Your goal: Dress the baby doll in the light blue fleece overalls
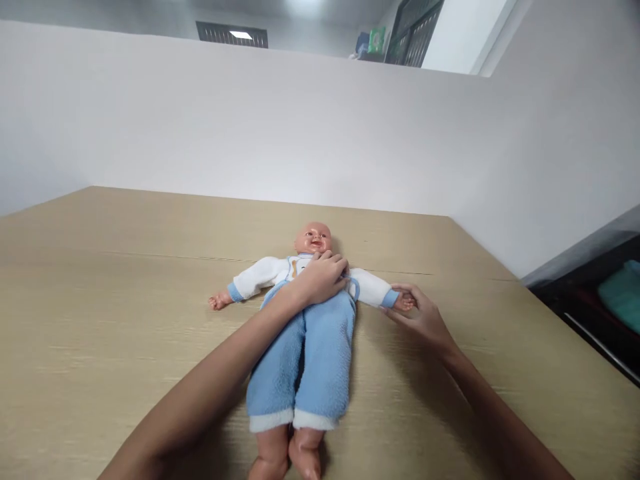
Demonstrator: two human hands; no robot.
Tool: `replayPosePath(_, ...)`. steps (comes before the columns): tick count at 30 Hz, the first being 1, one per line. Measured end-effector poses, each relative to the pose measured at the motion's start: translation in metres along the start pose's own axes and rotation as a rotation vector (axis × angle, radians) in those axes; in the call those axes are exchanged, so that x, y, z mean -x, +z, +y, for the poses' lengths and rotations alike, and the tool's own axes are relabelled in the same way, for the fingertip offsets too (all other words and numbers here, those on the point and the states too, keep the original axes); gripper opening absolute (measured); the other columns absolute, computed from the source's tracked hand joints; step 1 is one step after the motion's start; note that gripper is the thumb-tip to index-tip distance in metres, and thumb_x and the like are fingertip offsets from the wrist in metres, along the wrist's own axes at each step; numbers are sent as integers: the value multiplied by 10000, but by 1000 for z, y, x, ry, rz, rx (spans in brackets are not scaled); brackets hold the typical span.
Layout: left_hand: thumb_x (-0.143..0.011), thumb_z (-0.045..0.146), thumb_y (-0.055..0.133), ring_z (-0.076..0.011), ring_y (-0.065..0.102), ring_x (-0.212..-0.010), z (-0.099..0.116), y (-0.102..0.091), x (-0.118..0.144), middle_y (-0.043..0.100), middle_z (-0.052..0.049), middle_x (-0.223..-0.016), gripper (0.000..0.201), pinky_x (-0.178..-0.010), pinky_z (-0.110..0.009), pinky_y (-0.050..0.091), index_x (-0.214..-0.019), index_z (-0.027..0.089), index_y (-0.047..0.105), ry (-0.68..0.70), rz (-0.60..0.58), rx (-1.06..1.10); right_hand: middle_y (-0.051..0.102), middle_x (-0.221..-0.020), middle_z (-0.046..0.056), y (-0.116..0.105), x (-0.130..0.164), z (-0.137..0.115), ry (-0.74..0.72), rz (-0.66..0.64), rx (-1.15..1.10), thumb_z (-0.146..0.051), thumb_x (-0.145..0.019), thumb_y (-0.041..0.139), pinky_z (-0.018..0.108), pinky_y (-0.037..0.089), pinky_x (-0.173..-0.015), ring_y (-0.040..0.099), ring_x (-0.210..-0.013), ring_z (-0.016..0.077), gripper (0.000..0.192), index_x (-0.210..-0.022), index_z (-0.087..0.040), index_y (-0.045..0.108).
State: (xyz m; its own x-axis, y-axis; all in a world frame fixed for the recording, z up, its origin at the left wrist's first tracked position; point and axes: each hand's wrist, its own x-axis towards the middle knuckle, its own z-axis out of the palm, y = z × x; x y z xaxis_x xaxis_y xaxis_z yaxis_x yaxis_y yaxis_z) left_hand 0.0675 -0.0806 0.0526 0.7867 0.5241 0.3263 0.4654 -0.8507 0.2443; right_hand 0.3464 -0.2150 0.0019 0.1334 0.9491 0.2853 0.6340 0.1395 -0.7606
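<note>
Bare doll feet (293, 453) closest to camera, doll (305, 333) lying face-up along the wooden bench (100, 320). Blue fleece trousers (310, 367) with white cuffs, white top with blue trim. Left hand (323, 277) rests palm-down on doll's chest just under the chin, fingers (336, 262) curled together over the bib front. Right hand (423, 317) off to that side, fingers (406, 292) pinching the doll's small hand (404, 303) past the blue sleeve cuff. Doll's other arm (240, 288) lies out flat, untouched. Beyond fingertips: doll head (313, 238), then white wall (280, 133). Dark shelf (590, 300) holds teal item (623, 293). No readable writing anywhere.
</note>
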Motion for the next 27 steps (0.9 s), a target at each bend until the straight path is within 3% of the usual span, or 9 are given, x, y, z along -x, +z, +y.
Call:
replayPosePath(3,-1127,442,445,-303,621,-1127,1,-5,7,714,-126,-1166,330,-1026,-442,420,-1222,220,670,71,93,116,745,-1292,102,12,-20,-15,30,53,-338,-498,-787,926,502,547,-1095,709,-1184,314,563,-1236,-267,676)
replayPosePath(7,-1153,465,370,-272,627,-1090,5,-14,16,698,-123,-1131,429,-991,-406,424,-1286,217,693,168,177,126,734,-1300,92,50,-52,-34,6,101,-626,-474,-803,914,471,523,-1139,689,-1211,283,550,-1248,-261,671)
replayPosePath(10,-1155,439,367,-267,618,-1067,4,-16,21,702,-137,-1172,446,-959,-406,426,-1332,226,717,220,180,100,712,-1250,83,79,-62,-45,-97,95,-546,-440,-830,877,460,534,-1092,672,-1154,278,493,-1253,-268,691)
replayPosePath(13,-1143,441,397,-282,606,-1086,2,-17,24,709,-140,-1200,433,-971,-425,417,-1340,259,737,230,177,96,675,-1180,76,93,-53,-53,-239,23,-365,-458,-959,733,446,512,-1088,627,-1138,281,276,-1168,-278,731)
replayPosePath(17,-1091,487,520,-283,618,-1059,-1,-24,17,721,-118,-1103,373,-996,-416,437,-1193,224,764,68,260,262,630,-1193,84,92,-36,-61,-263,0,-374,-542,-1098,476,436,480,-1114,598,-1161,282,380,-1101,-280,751)
replayPosePath(21,-1020,534,636,-244,668,-944,-12,-23,6,752,-61,-1000,352,-854,-337,472,-1021,195,732,-119,184,553,650,-1126,78,91,-34,-61,-178,-17,-448,-582,-1029,628,443,477,-1122,605,-1138,291,331,-1000,-286,776)
replayPosePath(25,-995,605,645,-225,635,-809,-25,-13,5,732,-44,-879,407,-732,-327,405,-912,209,691,-254,161,463,702,-989,33,99,-39,-50,82,-50,-778,-606,-986,666,432,530,-1049,654,-992,251,318,-997,-293,718)
replayPosePath(27,-1016,589,610,-231,632,-799,-29,-10,6,734,-56,-871,404,-726,-338,387,-888,212,681,-257,141,414,710,-985,26,102,-42,-43,144,-22,-793,-630,-951,691,420,551,-1022,660,-983,246,345,-977,-287,679)
